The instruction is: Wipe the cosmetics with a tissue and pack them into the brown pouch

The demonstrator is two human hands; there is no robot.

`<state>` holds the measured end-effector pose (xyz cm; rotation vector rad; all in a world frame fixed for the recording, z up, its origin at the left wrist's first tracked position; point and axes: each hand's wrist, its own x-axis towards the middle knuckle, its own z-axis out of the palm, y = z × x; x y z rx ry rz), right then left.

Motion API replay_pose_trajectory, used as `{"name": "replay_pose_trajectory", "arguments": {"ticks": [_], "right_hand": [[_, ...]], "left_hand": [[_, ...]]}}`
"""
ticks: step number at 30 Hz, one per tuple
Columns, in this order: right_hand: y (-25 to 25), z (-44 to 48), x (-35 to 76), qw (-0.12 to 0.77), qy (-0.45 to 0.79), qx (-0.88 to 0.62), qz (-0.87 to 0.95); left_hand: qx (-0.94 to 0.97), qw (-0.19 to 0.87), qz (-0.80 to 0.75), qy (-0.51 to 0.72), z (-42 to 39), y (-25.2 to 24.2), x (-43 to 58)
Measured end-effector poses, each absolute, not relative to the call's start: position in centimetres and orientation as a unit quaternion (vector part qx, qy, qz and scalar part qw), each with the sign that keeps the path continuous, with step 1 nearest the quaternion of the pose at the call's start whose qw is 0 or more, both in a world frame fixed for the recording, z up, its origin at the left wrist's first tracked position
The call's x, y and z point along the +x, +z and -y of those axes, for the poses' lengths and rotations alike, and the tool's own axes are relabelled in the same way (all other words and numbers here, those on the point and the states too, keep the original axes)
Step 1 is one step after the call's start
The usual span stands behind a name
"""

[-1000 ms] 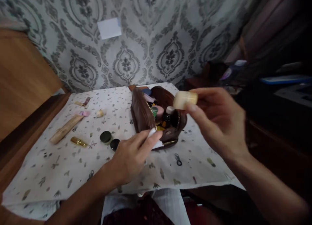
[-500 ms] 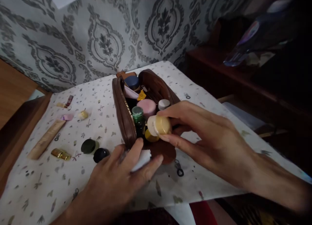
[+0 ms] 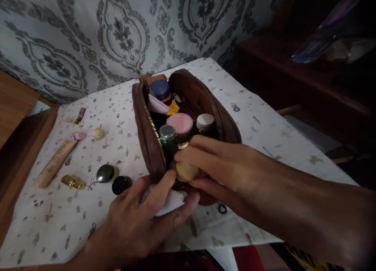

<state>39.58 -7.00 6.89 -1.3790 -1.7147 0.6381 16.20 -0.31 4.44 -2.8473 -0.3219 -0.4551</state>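
Observation:
A brown zip cosmetic bag [image 3: 148, 145] lies unzipped on the cloth. Inside it are a green-capped bottle [image 3: 168, 136], a pink-lidded jar [image 3: 179, 125], a bottle with a pale cap [image 3: 205, 123] and a blue-lidded jar [image 3: 160, 89]. At the bag's near end, my right hand [image 3: 219, 165] is closed on a small container with a yellow cap [image 3: 186, 171], lowered among the other items. My left hand [image 3: 147, 216] is closed around a crumpled white tissue or cloth [image 3: 170, 202] beside the bag's near edge; one fingertip reaches close to the yellow cap.
On the patterned tablecloth [image 3: 73, 220] to the left lie a beige tube [image 3: 55, 163], a gold tube [image 3: 73, 182], two dark round caps [image 3: 105, 173] and a small yellow item [image 3: 98, 133]. Patterned wallpaper [image 3: 123, 32] rises behind. A clear plastic bottle [image 3: 317, 40] is at the right.
My right hand has lowered the yellow-capped container into the near end of the bag. My left hand stays at the bag's edge with the white piece. The camera view has shifted slightly.

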Motion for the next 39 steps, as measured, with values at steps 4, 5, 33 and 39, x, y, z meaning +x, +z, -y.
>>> {"name": "replay_pose_trajectory", "arguments": {"ticks": [4,5,33,39], "right_hand": [[7.1,6.3,39.1,0.289,0.255,-0.537,0.75],[7.4,6.2,39.0,0.274,0.248,-0.542,0.755],[9.4,3.5,37.6,0.152,0.305,-0.598,0.725],[9.1,3.3,37.1,0.177,0.319,-0.613,0.701]], "left_hand": [[-0.97,0.137,0.077,-0.188,0.2,4.3,16.4],[-0.968,0.135,0.068,-0.198,0.2,4.3,16.4],[-0.958,0.088,0.068,-0.266,1.0,2.3,14.9],[-0.959,0.077,0.07,-0.264,1.1,2.2,14.8]]}}
